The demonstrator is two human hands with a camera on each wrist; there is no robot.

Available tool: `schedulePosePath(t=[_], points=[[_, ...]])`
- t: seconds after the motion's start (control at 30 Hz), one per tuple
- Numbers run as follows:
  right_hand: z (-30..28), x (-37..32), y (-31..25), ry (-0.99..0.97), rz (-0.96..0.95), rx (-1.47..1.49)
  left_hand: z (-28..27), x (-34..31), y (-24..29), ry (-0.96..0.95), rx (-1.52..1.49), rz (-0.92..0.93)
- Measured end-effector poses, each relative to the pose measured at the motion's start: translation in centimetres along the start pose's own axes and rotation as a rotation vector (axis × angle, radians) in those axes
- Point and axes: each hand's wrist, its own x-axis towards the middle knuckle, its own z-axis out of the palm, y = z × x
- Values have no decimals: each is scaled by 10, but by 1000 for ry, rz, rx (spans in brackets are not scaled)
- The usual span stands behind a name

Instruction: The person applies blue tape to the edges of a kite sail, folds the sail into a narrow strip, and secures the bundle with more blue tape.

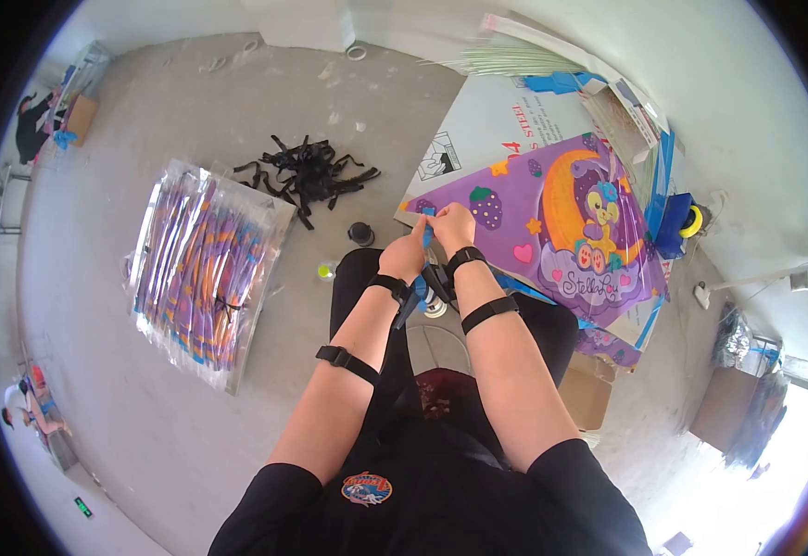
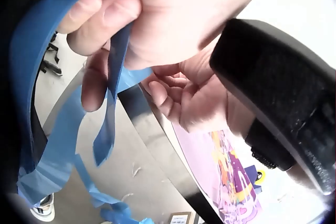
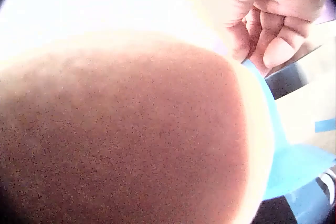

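In the head view my left hand [image 1: 406,256] and right hand [image 1: 453,227] meet above the lap, with a blue plastic strip [image 1: 428,212] between their fingertips. The left wrist view shows the strip [image 2: 119,58] running through the curled left fingers, its loose end dangling below. Beside them the right hand [image 2: 197,100] has its fingers curled and pinches a short blue part. More of the strip [image 2: 58,134] hangs down in wider folds. In the right wrist view, curled fingers grip the strip [image 3: 269,95], while blurred skin covers most of that picture.
On the right leans a purple printed panel [image 1: 515,208] over a white sheet [image 1: 478,111]. To the left lies a plastic-wrapped stack of purple pieces [image 1: 202,269]. Black straps [image 1: 311,176] and a dark round object [image 1: 360,233] are on the floor. People sit far left.
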Motion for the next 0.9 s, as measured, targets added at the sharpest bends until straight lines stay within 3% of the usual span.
schedulePosePath(t=[0.13,0.23,0.3,0.33,0.4,0.43,0.9], points=[[3,6,7,-34,-19,44,-3,0,0,-12,33,8],[-23,-10,-11,-208,136,151,-10,0,8,-48,135,-17],[-38,-31,-12,-97,-154,-62,-15,1,13,-72,196,-42],[-41,-39,-10,-96,-153,-61,-17,1,15,-72,243,-44],[-42,-53,3,12,-514,-220,-14,0,16,-77,291,-42],[-41,-59,8,12,-579,-223,-14,0,16,-59,289,-45],[-45,-74,13,15,-649,-331,-16,-1,7,-21,304,2]])
